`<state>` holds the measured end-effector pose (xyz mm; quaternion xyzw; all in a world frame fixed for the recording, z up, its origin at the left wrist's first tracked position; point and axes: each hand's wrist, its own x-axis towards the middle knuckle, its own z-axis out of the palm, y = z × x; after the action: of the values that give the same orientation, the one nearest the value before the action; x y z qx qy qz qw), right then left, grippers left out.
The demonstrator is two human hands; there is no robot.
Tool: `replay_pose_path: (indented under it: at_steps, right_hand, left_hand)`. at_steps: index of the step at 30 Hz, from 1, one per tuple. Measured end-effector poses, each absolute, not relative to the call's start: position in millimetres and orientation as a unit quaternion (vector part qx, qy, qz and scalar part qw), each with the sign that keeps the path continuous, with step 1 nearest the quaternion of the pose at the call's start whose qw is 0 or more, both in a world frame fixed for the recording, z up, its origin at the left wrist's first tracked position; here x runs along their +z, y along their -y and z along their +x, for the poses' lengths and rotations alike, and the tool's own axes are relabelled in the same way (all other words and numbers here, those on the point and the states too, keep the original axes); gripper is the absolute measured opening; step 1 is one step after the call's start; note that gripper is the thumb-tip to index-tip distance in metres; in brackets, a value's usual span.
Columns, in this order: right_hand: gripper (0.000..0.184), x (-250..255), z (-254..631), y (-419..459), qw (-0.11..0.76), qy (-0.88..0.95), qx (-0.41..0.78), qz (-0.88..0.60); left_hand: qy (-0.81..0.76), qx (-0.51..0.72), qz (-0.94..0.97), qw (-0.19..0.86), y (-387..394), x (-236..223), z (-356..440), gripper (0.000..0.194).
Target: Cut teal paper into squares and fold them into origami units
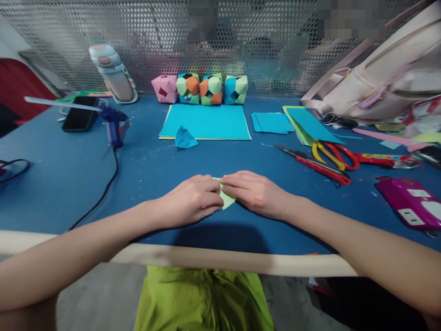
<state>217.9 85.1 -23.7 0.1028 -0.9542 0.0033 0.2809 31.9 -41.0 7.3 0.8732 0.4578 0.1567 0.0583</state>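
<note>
A small piece of pale green folded paper (226, 199) lies on the blue tabletop near its front edge, partly covered by my fingers. My left hand (198, 198) has its fingers curled and pressed together on the paper's left side. From the other side, my right hand (254, 192) presses its closed fingers on the paper's upper right part; its thumb is mostly hidden. Farther back stands a folded blue paper piece (186, 137), in front of a stack of large blue sheets (210, 120). Smaller blue squares (271, 123) lie to the right of the stack.
Several folded paper cubes (211, 90) line the back mesh panel. At left are a glue gun (115, 126), a phone (80, 114) and a bottle (113, 76). A utility knife (317, 165), scissors (336, 155), a purple case (409, 202) and a bag (375, 87) occupy the right.
</note>
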Motion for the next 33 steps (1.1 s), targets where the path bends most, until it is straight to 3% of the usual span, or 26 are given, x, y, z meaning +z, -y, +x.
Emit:
replay_pose_path:
  at_steps: [33]
  right_hand:
    - [0.032, -23.4, 217.5, -85.1, 0.249, 0.964, 0.004, 0.093]
  left_hand:
    - [-0.446, 0.127, 0.885, 0.026, 42.4, 6.6, 36.3, 0.030]
